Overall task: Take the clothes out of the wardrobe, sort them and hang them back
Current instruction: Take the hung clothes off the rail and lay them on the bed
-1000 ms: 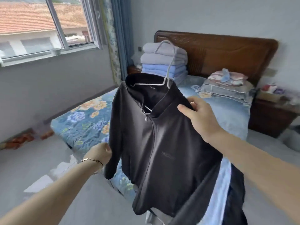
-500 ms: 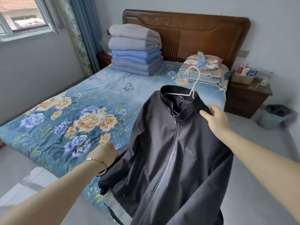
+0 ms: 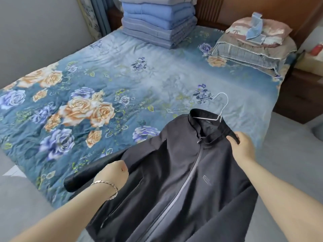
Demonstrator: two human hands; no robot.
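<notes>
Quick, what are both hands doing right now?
Left hand: closed, gripping the sleeve of the dark grey zip-up jacket.
Right hand: closed, pinching the same jacket's shoulder.

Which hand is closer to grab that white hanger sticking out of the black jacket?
Probably the right hand: it pinches the shoulder of the jacket just beside the collar, where the hanger pokes out. The left hand grips the sleeve, farther from it.

Looked down on a bed [image 3: 253,109] under a blue floral quilt [image 3: 122,75], wooden headboard [image 3: 262,11] behind; saw grey wall [image 3: 35,32] and curtains [image 3: 97,14] left, dark nightstand [image 3: 300,96] right, grey floor [image 3: 288,154].
</notes>
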